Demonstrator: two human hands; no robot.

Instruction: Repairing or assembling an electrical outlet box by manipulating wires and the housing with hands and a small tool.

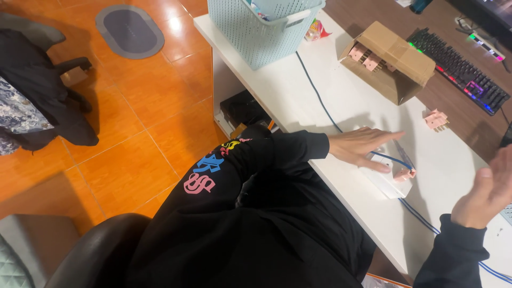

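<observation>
My left hand [358, 145] lies flat on the white desk [341, 96], fingers stretched toward a small white box [386, 181] and touching its near edge. A pink plug-like part [405, 174] rests on that box, beside a thin blue cable [320, 98]. My right hand [488, 194] hovers above the desk at the right edge of the view, palm open, fingers apart, holding nothing. Another pink part [436, 120] lies on the desk beyond the box.
An open cardboard box [397, 56] with several pink parts lies on its side at the back. A pale blue plastic basket [256, 26] stands at the desk's far corner. A backlit keyboard [461, 69] is on the brown desk behind. An office chair [37, 90] stands on the orange tiles.
</observation>
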